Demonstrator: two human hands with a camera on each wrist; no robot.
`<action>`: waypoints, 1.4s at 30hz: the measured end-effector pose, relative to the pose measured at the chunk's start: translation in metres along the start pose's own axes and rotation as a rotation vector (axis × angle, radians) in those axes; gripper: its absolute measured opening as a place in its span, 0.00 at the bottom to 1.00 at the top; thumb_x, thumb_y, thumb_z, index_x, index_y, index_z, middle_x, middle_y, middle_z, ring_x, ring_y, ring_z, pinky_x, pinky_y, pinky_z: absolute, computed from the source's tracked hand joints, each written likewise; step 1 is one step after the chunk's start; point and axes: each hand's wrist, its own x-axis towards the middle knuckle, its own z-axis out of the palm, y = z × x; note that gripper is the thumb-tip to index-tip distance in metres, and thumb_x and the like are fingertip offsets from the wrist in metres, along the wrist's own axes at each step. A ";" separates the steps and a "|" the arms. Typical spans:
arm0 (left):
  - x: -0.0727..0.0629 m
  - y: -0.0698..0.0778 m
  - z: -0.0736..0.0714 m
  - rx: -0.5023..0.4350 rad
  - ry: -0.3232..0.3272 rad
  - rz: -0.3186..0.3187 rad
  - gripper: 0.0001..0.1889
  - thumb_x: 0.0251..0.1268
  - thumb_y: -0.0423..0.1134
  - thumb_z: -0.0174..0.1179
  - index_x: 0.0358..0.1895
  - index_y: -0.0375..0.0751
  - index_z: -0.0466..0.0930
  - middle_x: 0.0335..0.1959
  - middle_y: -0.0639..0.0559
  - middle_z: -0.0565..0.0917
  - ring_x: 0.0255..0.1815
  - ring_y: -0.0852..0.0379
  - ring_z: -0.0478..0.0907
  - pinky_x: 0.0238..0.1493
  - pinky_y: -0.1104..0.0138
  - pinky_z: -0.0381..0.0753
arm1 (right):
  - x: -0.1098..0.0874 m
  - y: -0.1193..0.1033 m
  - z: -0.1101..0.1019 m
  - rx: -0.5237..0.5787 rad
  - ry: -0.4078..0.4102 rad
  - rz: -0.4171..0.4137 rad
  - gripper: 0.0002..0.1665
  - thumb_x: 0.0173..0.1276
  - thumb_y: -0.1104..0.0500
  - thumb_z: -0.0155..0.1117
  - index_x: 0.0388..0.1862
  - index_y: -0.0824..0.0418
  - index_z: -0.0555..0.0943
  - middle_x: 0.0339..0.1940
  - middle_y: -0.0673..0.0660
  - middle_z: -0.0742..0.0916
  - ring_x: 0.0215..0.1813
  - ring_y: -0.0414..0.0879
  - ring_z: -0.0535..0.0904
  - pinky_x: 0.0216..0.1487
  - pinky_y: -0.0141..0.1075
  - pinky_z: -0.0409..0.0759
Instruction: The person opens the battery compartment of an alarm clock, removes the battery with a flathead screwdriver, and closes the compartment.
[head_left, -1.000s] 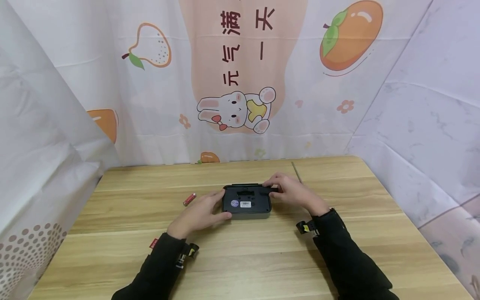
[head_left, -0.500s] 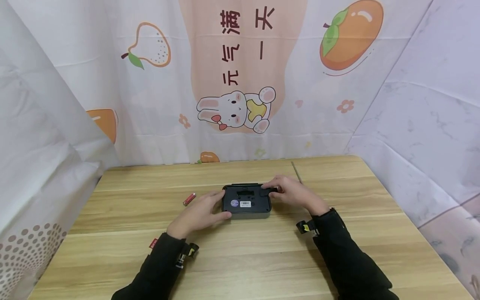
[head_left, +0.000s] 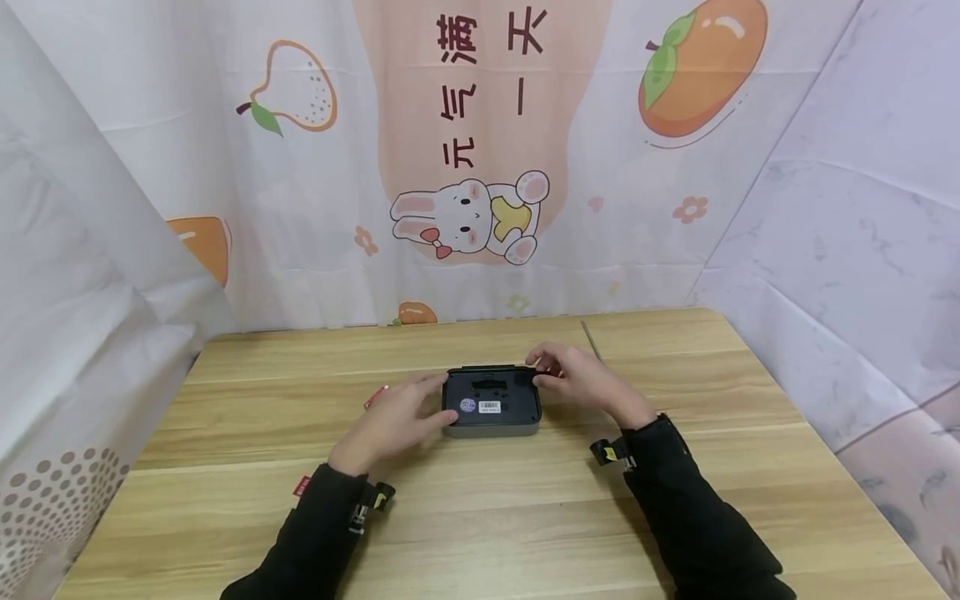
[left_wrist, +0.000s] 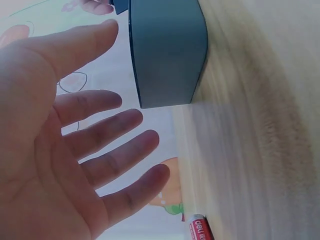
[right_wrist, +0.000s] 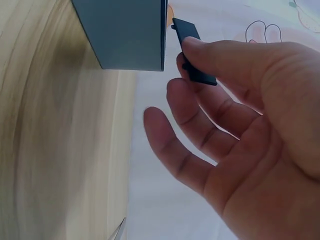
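A grey box-shaped device (head_left: 517,407) lies on the wooden table with its black back up, showing a dark slot, a round purple sticker and a white barcode label. At its left end is my left hand (head_left: 397,425), fingers extended; in the left wrist view the hand is spread beside the grey side wall (left_wrist: 167,55). My right hand (head_left: 581,379) pinches a small black battery cover (right_wrist: 192,47) between thumb and index finger at the device's far right corner. Small tabs stick out along the cover's edge. In the right wrist view, the other fingers are loosely bent.
A red battery (left_wrist: 200,228) lies left of the device, partly hidden behind the left hand in the head view. A thin rod (head_left: 591,340) lies near the table's back edge, beyond the right hand. A printed curtain (head_left: 300,208) hangs behind the table.
My right hand has raised the cover slightly off the device's back, tilting it. My left thumb has come up from the device's front edge, and the left hand has shifted slightly, hiding more of the battery.
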 end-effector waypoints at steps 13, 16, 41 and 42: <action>0.030 0.023 0.000 0.011 0.111 0.024 0.23 0.72 0.49 0.64 0.63 0.39 0.81 0.59 0.46 0.83 0.62 0.51 0.78 0.61 0.54 0.76 | 0.025 -0.025 0.014 0.003 0.036 -0.092 0.10 0.72 0.61 0.68 0.51 0.59 0.84 0.41 0.49 0.86 0.43 0.42 0.81 0.47 0.40 0.80; 0.039 0.028 0.002 0.012 0.146 0.017 0.20 0.74 0.47 0.62 0.61 0.38 0.83 0.56 0.46 0.85 0.58 0.51 0.81 0.58 0.54 0.79 | 0.029 -0.030 0.017 0.025 0.048 -0.118 0.10 0.71 0.61 0.69 0.51 0.58 0.84 0.41 0.49 0.87 0.43 0.42 0.81 0.47 0.40 0.81; 0.047 0.021 0.020 0.032 0.193 0.018 0.07 0.72 0.38 0.64 0.42 0.38 0.87 0.43 0.46 0.85 0.47 0.49 0.82 0.52 0.54 0.79 | 0.034 -0.020 0.020 0.018 -0.016 -0.123 0.11 0.73 0.65 0.65 0.51 0.57 0.85 0.38 0.49 0.87 0.38 0.43 0.79 0.42 0.39 0.78; 0.047 0.020 0.021 0.038 0.190 0.018 0.07 0.71 0.38 0.65 0.42 0.37 0.88 0.43 0.46 0.85 0.48 0.48 0.82 0.53 0.54 0.79 | 0.033 -0.019 0.020 0.022 -0.021 -0.124 0.11 0.73 0.65 0.65 0.52 0.57 0.85 0.37 0.48 0.87 0.37 0.42 0.78 0.41 0.38 0.78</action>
